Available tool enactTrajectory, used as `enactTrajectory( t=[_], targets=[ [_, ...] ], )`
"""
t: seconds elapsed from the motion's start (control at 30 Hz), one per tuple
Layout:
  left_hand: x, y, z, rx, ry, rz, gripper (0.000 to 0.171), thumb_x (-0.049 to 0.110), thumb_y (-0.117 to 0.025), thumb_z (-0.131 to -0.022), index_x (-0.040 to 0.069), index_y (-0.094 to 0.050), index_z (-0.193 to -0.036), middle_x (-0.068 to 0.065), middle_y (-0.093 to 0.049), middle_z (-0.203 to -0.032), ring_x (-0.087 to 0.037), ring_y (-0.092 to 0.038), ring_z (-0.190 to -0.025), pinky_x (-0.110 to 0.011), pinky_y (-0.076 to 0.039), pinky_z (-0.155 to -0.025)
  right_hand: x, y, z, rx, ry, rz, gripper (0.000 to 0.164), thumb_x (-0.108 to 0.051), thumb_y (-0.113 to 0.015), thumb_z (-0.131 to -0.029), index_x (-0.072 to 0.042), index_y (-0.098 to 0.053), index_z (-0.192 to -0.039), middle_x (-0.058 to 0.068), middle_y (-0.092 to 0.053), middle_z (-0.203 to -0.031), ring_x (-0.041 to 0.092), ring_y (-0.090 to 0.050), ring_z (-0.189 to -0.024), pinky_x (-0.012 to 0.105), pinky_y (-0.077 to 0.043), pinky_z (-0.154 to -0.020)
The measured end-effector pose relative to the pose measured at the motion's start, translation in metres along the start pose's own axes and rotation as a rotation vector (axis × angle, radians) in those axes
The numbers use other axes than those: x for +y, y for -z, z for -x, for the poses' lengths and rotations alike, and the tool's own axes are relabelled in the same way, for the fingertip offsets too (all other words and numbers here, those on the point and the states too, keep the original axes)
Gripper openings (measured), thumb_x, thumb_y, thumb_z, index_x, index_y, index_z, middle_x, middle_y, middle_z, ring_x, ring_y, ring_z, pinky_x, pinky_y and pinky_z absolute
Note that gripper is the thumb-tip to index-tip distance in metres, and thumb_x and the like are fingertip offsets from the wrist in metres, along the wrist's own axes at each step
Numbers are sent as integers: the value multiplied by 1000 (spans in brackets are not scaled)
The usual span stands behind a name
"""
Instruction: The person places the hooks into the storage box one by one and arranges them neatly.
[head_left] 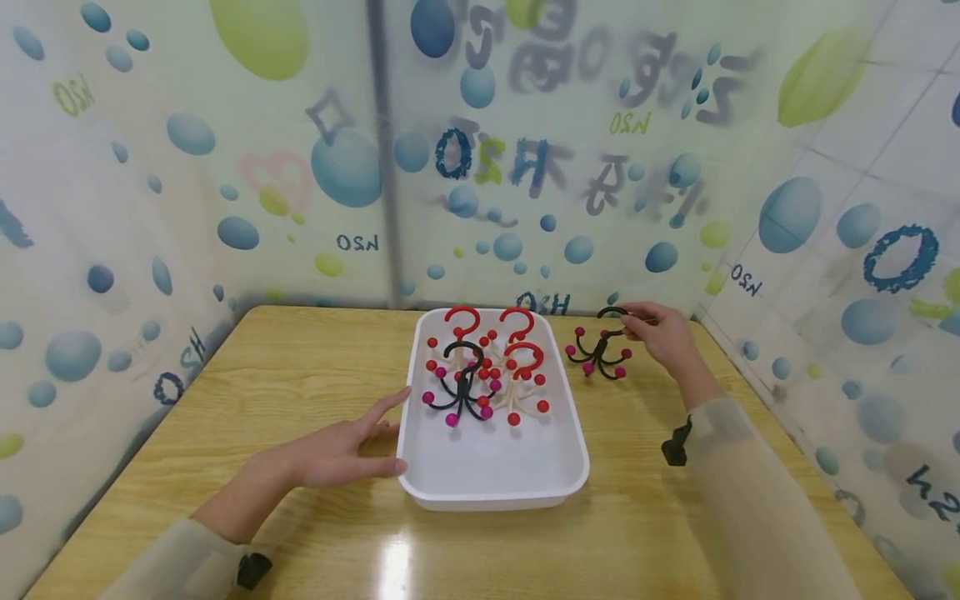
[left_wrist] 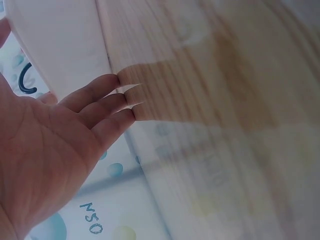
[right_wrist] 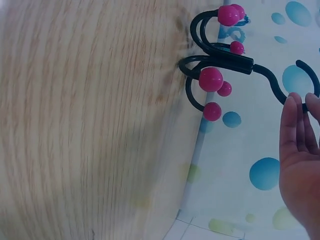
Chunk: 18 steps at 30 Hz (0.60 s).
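Observation:
My right hand (head_left: pixel 660 333) pinches the curved hook of a black multi-arm hanger (head_left: pixel 599 348) between thumb and fingers, right of the tray. Magenta balls tip its curled arms, which hang downward close over the table; in the right wrist view the black hanger (right_wrist: pixel 232 61) shows them clearly. A white tray (head_left: pixel 495 475) stands in the middle. My left hand (head_left: pixel 337 450) is at its left side, thumb and fingertips at the wall, fingers extended. Inside the tray are another black hanger (head_left: pixel 462 387) with magenta balls and several cream hangers with red hooks (head_left: pixel 525 357) and red balls.
The wooden table (head_left: pixel 300 367) reaches back to a curtain-like wall (head_left: pixel 300 250) printed with blue and green drops. The hangers crowd the tray's far half, their hooks rising near its back rim.

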<state>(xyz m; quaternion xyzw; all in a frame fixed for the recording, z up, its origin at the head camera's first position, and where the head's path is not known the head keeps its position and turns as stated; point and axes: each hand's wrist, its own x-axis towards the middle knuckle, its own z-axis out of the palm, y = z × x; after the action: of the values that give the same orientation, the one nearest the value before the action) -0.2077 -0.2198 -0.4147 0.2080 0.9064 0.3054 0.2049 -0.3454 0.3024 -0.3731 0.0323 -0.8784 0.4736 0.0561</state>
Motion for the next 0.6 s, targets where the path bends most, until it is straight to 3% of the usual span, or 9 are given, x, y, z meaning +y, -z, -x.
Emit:
enactTrajectory(
  t=[0.37, 0.6],
  targets=[
    [0, 0, -1, 5, -12, 3, 103, 63, -68, -102, 37, -3, -177, -10, -51, -170, -51, -45, -157, -78, -33, -124, -9, 22, 36, 45, 100, 24, 44, -33, -66, -112, -6, -69, -146, -20, -73, -99, -3, -71, -87, 11, -59, -80],
    [0, -1, 0, 6, -13, 8, 103, 62, -69, -102, 37, -3, -177, -10, -51, -170, -50, -45, -158, -77, -33, -125, -25, 31, 67, 66, 140, 26, 43, -38, -70, -110, -11, -72, -143, -12, -76, -97, 4, -69, -86, 18, -56, -71]
  ],
)
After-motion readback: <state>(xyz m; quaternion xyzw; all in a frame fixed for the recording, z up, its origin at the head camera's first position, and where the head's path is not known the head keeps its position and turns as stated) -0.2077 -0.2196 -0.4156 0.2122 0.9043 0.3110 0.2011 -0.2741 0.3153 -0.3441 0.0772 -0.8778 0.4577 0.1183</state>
